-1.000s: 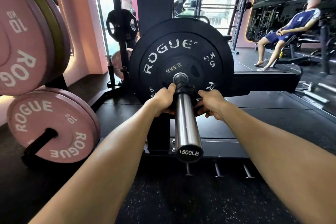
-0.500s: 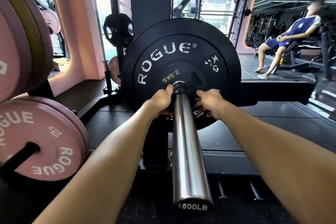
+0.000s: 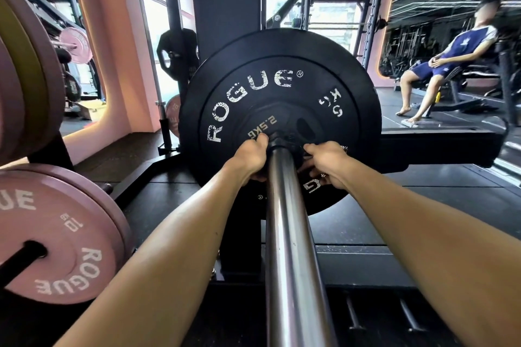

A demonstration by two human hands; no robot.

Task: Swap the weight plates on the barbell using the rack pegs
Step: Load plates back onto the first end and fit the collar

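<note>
while both our hands, left (image 3: 249,158) and right (image 3: 324,162), grip the small plate (image 3: 270,124) against the big plate (image 3: 282,87) on the sleeve (image 3: 290,234), removal is underway; next: slide it off evenly.

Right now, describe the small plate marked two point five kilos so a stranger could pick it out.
Start at the steel barbell sleeve running up the middle of the view to the big black Rogue plate. The 2.5KG plate sits flat against its centre, between the left hand and right hand. It is far smaller, black, with faded gold lettering instead of white.
</note>
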